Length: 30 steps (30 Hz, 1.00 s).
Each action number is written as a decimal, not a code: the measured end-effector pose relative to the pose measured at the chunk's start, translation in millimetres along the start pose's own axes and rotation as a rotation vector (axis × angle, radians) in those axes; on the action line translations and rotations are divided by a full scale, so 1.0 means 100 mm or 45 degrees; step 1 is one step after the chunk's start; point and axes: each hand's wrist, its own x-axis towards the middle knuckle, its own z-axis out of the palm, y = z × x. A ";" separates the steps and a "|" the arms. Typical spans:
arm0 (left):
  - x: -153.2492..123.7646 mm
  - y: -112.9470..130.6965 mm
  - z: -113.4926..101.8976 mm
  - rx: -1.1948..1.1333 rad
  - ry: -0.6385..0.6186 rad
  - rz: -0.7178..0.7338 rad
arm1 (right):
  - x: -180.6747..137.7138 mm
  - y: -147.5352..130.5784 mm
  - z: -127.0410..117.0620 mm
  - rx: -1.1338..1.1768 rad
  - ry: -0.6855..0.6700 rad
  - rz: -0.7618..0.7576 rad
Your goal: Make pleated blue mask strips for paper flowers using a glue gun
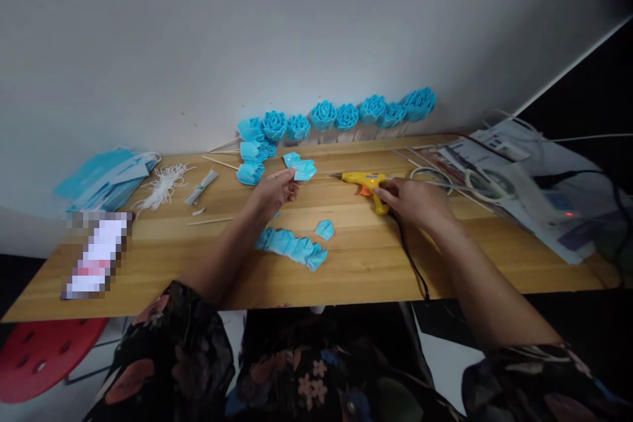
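Observation:
My left hand (273, 192) pinches a small folded blue piece (299, 167) and holds it just above the wooden table (346, 270). My right hand (414, 201) is wrapped round the handle of a yellow glue gun (364, 180) that lies on the table with its nozzle pointing left. Its black cord runs over the front edge. A pleated blue strip (293, 247) and a small blue scrap (324, 229) lie in front of my hands.
A row of blue fabric roses (341, 115) leans against the wall at the back. Blue masks (106, 178), white elastic loops (163, 186) and thin sticks lie at the left. Papers, cables and a lit device (568, 214) crowd the right. A red stool (44, 349) stands below left.

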 end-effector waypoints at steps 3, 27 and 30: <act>0.00 0.03 0.00 0.050 -0.078 -0.018 | -0.06 -0.06 -0.11 0.019 0.170 0.013; -0.09 -0.09 -0.10 0.348 -0.320 -0.020 | 0.19 -0.89 0.00 0.973 0.120 -0.975; -0.09 -0.09 -0.10 0.351 -0.334 -0.032 | 0.19 -0.89 0.02 1.016 0.097 -0.938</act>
